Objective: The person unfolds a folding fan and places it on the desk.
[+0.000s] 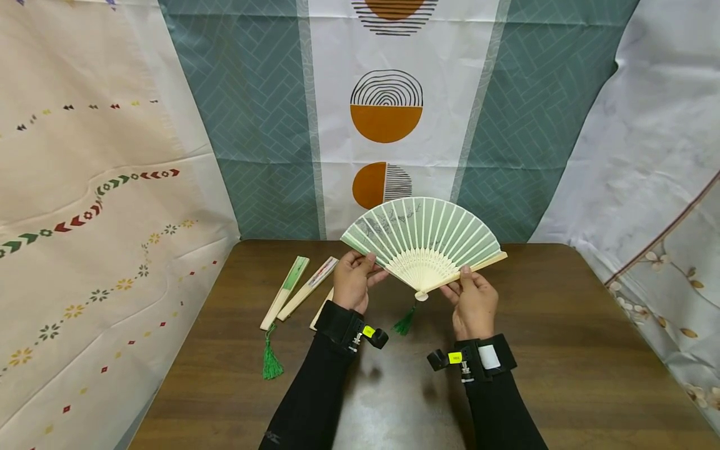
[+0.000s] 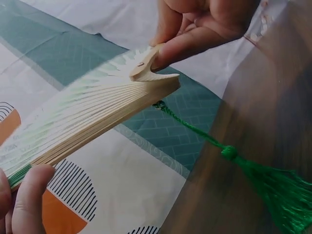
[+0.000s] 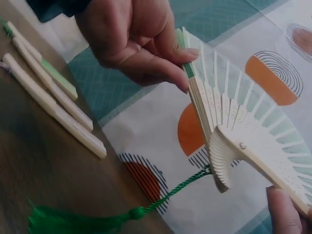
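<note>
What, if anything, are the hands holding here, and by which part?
A spread green folding fan: the left hand pinches its left edge; the right hand pinches the guard stick along its right edge.

A makeshift, fabric-walled recording booth
Hung cloths enclose three sides of a wood-grain surface [image 1: 574,356]: a cream patterned sheet [image 1: 84,169] at left, a teal-and-white geometric curtain [image 1: 253,106] behind, a white floral sheet [image 1: 635,156] at right. Strapped-on wrist cameras [image 1: 378,339] suggest filming; home or office cannot be told.
</note>
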